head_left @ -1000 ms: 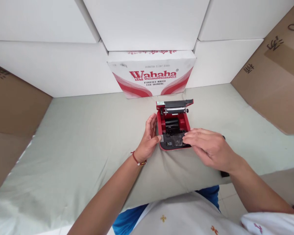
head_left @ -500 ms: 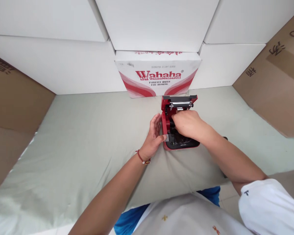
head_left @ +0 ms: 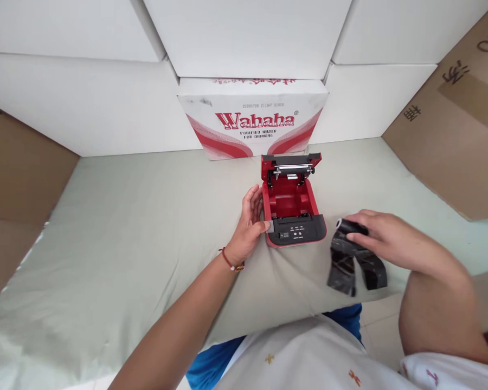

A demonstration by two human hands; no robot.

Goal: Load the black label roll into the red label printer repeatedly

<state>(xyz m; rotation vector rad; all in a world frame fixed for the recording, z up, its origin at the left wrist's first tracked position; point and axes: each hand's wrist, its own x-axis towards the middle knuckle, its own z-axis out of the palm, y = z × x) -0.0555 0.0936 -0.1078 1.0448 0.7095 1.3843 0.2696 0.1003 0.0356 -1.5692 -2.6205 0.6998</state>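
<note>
Beside the lid-up red printer (head_left: 293, 207), your right hand (head_left: 384, 234) grips the black roll (head_left: 355, 227), clear of the bay; your uncurled left hand (head_left: 250, 230) braces the side. Roll handling seems underway; next calls for minding that blurred, perhaps loose film (head_left: 342, 271).

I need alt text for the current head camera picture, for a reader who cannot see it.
A person's right hand holds a black roll with loose strips hanging down, beside an open red device on a pale green cloth. The left hand rests against the device's left side. Behind stands a white Wahaha box.
</note>
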